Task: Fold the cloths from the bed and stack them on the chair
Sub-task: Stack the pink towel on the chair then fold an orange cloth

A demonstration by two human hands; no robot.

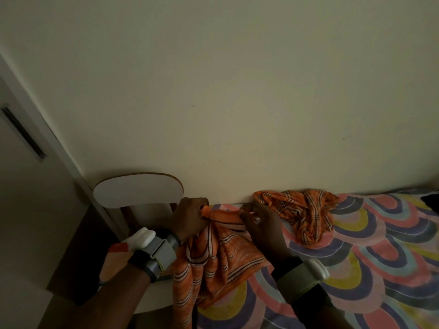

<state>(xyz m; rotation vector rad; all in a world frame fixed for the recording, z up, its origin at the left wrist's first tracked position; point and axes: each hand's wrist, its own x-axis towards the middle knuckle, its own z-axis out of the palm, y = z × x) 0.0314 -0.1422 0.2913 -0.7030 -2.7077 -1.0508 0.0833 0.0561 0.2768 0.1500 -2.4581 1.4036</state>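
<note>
Striped orange cloth [213, 255] — top edge pinched between left hand [190, 218] and right hand [261, 224] (stretched taut, likely for folding); chair [137, 192] beside.

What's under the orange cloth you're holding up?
Under the orange cloth lies the bed's colourful swirly sheet. Both hands, left hand and right hand, hold it. Whatever sits beneath its hanging folds is covered.

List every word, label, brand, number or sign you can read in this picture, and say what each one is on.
No readable text anywhere in this view.
Wrist devices on the left hand and right hand: no legible marking.
Held orange striped cloth, orange checked cloth, bedspread: patterns only, no lettering.
Chair and wall: blank.
</note>
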